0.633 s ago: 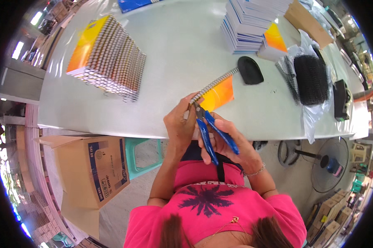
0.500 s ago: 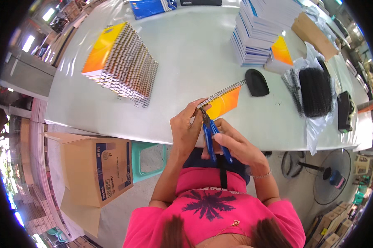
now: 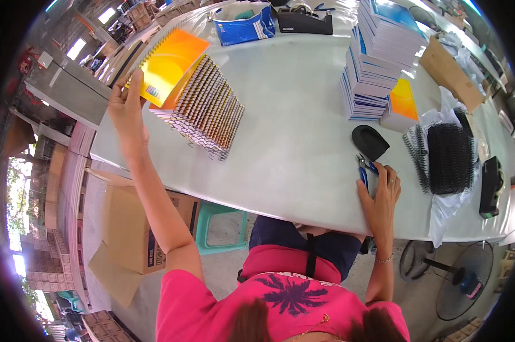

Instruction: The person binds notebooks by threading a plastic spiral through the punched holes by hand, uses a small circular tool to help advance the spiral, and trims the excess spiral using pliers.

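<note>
At the far left, my left hand (image 3: 127, 111) grips a yellow-orange spiral notebook (image 3: 175, 65) by its near left edge, thumb on the cover. The notebook lies over the top of a stack of spiral-bound notebooks (image 3: 209, 108), its coil facing away to the left. On the right side of the table, my right hand (image 3: 381, 196) has its fingers curled around the blue handles of small cutting pliers (image 3: 363, 174). Their jaws point away from me, close to a black rounded pad (image 3: 370, 142).
A tall pile of blue-and-white books (image 3: 368, 80) stands at the far right beside a yellow-orange block of sheets (image 3: 403, 105). Black coils (image 3: 451, 159) lie on plastic nearby. A blue pouch (image 3: 243, 25) and tape dispenser (image 3: 306, 21) sit at the back; a cardboard box (image 3: 123, 219) is below left.
My left hand has carried the notebook from the table's front middle to the stack at left. My right hand has moved right with the pliers and lowered them beside the black pad.
</note>
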A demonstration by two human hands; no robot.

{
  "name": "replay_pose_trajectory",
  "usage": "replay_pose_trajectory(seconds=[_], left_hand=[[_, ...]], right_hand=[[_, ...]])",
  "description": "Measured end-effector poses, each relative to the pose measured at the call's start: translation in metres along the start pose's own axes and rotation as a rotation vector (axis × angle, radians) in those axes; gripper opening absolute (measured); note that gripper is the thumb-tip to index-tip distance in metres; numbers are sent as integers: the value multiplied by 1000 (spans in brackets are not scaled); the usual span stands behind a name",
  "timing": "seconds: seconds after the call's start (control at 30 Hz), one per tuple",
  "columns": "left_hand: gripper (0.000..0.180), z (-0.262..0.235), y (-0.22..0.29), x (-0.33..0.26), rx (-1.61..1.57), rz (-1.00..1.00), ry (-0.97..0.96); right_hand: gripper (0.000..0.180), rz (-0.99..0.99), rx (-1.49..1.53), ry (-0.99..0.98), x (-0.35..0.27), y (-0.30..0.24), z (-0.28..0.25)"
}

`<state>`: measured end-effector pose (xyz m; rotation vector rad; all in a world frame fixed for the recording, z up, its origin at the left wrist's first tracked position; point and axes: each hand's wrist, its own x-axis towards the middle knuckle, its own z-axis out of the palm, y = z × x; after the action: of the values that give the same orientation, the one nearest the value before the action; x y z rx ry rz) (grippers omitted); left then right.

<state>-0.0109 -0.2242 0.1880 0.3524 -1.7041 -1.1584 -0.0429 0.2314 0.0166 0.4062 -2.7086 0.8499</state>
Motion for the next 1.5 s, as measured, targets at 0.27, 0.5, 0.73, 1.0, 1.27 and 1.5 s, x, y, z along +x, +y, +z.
replay_pose_trajectory(seconds=[0.27,0.5,0.73,1.0,1.27,1.5], left_hand=[[29,-19,-48,-9,333,154,131],[31,-9,-49,-24,70,-58,101],[27,-6,-48,-30,56,-108,79],[33,4,-49,-33,133,-94,43],[42,-14,-50,-38,297,177,211],[38,15,20,-92,386,425,411]], right_hand=[[57,72,33,6,-6,5,-2],[55,150,37,68,-14,31,-18],[42,180,65,131,-9,41,-28],[20,89,44,226,19,43,-45],[22,-6,270,263,107,39,-54],[48,190,162,150,173,94,-29]])
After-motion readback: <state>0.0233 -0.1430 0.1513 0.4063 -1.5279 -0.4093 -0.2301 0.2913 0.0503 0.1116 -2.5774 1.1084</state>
